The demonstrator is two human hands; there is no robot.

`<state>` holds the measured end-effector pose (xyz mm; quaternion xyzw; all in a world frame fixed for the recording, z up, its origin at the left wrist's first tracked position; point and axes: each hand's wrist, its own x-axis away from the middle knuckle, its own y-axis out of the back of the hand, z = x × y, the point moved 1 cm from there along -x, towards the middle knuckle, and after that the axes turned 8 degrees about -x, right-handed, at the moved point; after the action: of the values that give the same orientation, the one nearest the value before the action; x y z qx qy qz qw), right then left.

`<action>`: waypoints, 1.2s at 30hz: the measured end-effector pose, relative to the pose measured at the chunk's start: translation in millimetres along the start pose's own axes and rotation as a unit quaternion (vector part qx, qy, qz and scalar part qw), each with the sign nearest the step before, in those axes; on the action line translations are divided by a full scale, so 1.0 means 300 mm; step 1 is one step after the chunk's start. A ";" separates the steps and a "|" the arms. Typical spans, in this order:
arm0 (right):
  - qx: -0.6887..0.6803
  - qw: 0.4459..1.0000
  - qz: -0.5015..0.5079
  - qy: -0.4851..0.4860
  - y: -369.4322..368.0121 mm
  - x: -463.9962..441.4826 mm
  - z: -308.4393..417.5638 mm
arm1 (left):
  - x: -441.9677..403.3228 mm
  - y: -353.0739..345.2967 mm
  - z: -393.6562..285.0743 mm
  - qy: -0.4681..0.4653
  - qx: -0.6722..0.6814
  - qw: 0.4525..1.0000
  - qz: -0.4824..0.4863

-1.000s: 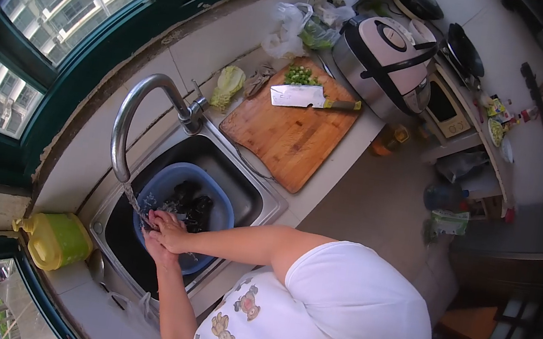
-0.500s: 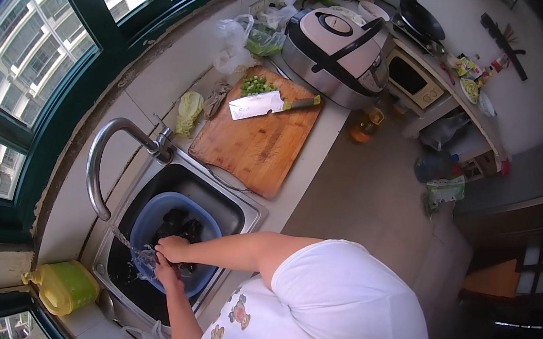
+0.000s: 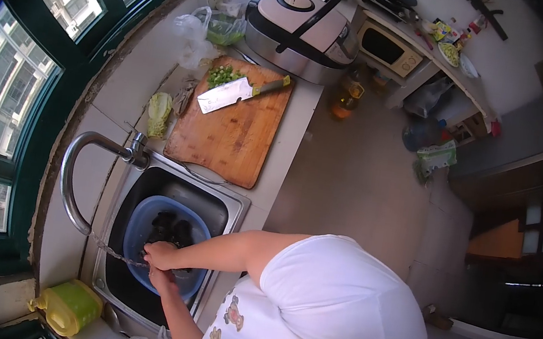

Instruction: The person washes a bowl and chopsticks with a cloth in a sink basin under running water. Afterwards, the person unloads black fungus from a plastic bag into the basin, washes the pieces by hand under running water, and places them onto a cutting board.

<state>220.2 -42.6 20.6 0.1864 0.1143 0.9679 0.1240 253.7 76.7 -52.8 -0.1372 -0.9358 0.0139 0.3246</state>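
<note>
My right hand (image 3: 161, 255) is closed, its fingers curled together over a blue plastic basin (image 3: 134, 225). Right against it, my left hand (image 3: 163, 280) comes up from below with fingers closed. What lies between the fingers is hidden. Water (image 3: 115, 252) runs from the curved metal faucet (image 3: 67, 173) toward the fingertips of both hands. Dark, wet pieces (image 3: 171, 227) lie in the basin; their kind is hard to tell. The basin stands in a metal sink (image 3: 233, 214).
Beyond the sink, a wooden cutting board (image 3: 234, 140) holds a cleaver (image 3: 225, 95) and chopped greens (image 3: 224, 76). A cabbage piece (image 3: 158, 115) lies beside it. Farther back stands a rice cooker (image 3: 296, 32). A yellow-green container (image 3: 69, 306) sits near the sink's lower corner.
The view has shifted, so the counter and sink sit farther left. My hands stay together in the basin; the splashing at the fingers has lessened to a narrower stream.
</note>
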 end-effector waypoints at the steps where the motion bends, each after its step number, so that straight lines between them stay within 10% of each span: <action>1: -0.006 1.000 0.003 0.003 -0.012 -0.032 -0.023 | 0.011 -0.018 -0.016 0.017 0.010 1.000 0.020; 11: 0.063 0.997 0.035 0.038 -0.031 -0.028 -0.036 | 0.132 -0.018 -0.090 -0.015 0.032 0.999 0.040; 19: -0.306 0.947 0.077 -0.065 -0.049 -0.024 -0.034 | 0.054 -0.030 -0.010 -0.001 0.237 0.951 0.200; 26: 0.014 0.970 -0.120 0.212 -0.042 -0.052 -0.087 | 0.115 -0.134 -0.088 0.023 0.171 0.984 0.045; 36: 0.005 1.000 0.003 -0.007 0.006 -0.242 -0.281 | 0.156 -0.094 -0.030 0.018 0.038 0.993 -0.110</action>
<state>252.4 -79.5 -79.3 0.1938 0.1174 0.9664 0.1215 217.0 61.4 -14.2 -0.0216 -0.9378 0.0111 0.3463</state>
